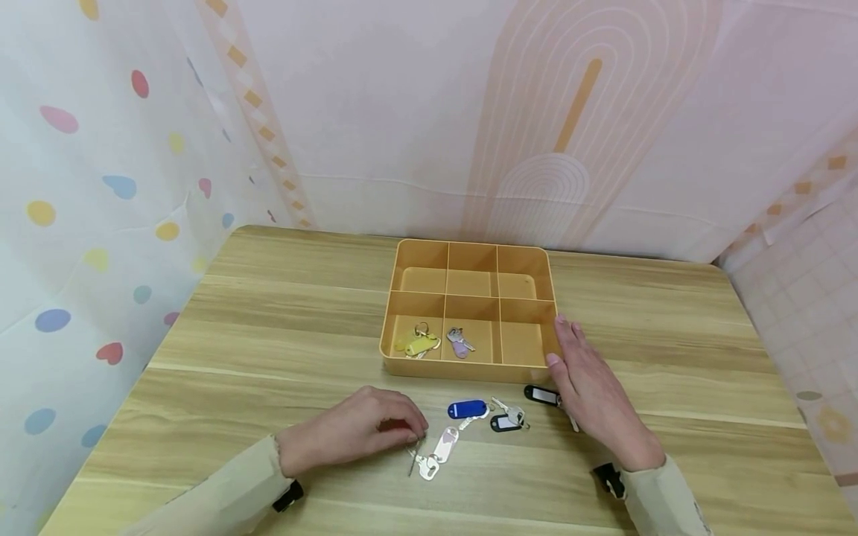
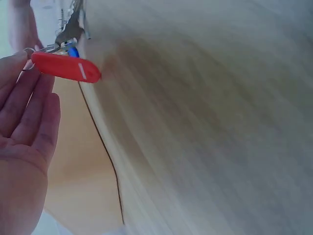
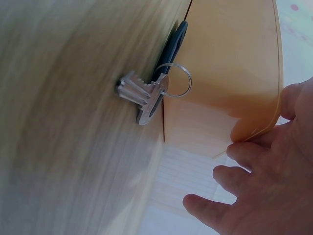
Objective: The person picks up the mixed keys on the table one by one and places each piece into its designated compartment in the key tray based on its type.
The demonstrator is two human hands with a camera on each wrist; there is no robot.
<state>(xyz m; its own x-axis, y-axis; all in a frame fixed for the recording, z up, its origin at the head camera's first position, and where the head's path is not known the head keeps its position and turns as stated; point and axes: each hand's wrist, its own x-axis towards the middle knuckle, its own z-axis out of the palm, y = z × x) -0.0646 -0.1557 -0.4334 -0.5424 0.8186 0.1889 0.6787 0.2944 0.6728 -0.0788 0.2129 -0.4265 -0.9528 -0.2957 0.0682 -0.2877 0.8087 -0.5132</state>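
My left hand (image 1: 355,432) pinches the metal ring of a key with a red tag (image 2: 66,67) between thumb and finger. The red tag is hidden in the head view, where part of the key (image 1: 415,458) shows below the fingertips. Near it on the table lie a key with a pale tag (image 1: 445,444) and a key with a blue tag (image 1: 467,409). My right hand (image 1: 596,387) rests against the front right corner of an orange divided tray (image 1: 469,371), its fingers extended along the rim. A key with a black tag (image 3: 146,95) lies just below that hand.
Another key with a black tag (image 1: 506,423) lies in front of the tray. Keys with yellow tags (image 1: 421,345) sit in the tray's front left compartment, and a key with a purple tag (image 1: 461,347) in the front middle one. A patterned cloth (image 1: 402,112) hangs behind the table.
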